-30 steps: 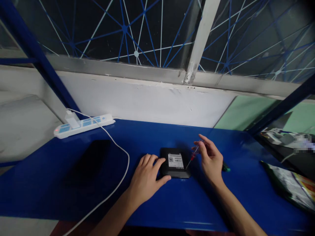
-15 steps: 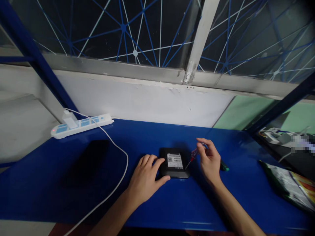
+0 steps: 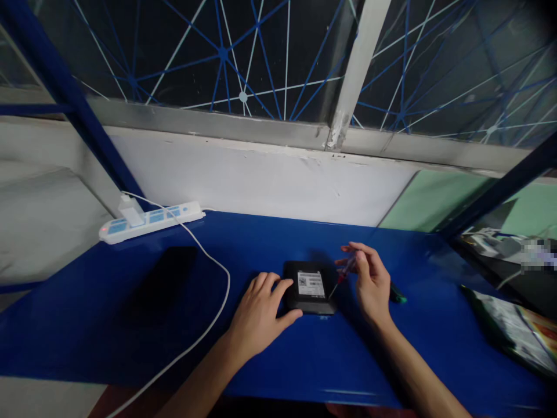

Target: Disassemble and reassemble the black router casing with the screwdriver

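A small black box-shaped device (image 3: 292,285) with a white printed label (image 3: 310,284) lies on the blue table (image 3: 278,371). My left hand (image 3: 261,316) rests at its left side, fingers spread, with thumb and forefinger touching its edge. My right hand (image 3: 372,281) is to the right of the device, its fingers closed on a thin screwdriver (image 3: 342,277) with a red and clear handle. The screwdriver slants down to the left, its tip at the device's right edge near the front corner.
At the back left lies a white power strip (image 3: 178,213) with a plug and a white cable (image 3: 224,307) curving to the front. A dark flat object (image 3: 163,284) lies left. Right are a green-ended object (image 3: 397,294) and a shiny packet (image 3: 513,325).
The fingers of my right hand have shifted round the screwdriver handle. My left hand stays beside the device. The whole view has moved slightly.
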Action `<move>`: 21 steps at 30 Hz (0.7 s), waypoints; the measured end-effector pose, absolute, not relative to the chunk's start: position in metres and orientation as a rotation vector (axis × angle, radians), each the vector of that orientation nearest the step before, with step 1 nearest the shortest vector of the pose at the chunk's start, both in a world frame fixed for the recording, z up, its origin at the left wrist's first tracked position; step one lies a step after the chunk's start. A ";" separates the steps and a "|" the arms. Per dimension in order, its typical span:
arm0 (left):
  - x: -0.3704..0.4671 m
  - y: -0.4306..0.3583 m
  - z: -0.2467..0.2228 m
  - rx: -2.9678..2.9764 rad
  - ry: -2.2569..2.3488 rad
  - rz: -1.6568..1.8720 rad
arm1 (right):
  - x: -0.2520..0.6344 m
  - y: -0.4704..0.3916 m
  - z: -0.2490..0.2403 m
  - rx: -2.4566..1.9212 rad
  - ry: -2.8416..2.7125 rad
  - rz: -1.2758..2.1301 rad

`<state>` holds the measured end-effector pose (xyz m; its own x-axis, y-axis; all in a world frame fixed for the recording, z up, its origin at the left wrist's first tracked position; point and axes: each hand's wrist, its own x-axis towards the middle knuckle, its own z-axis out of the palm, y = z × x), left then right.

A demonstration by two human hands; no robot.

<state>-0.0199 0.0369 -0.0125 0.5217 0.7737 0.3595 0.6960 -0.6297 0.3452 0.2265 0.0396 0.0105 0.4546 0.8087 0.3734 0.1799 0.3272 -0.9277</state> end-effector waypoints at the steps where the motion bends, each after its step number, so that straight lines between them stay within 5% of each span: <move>1: -0.020 0.037 -0.012 2.595 1.263 0.733 | 0.227 0.040 0.009 -1.210 -1.063 0.498; 21: -0.020 0.037 -0.010 2.597 1.188 0.724 | 0.225 0.040 0.012 -1.274 -1.134 0.345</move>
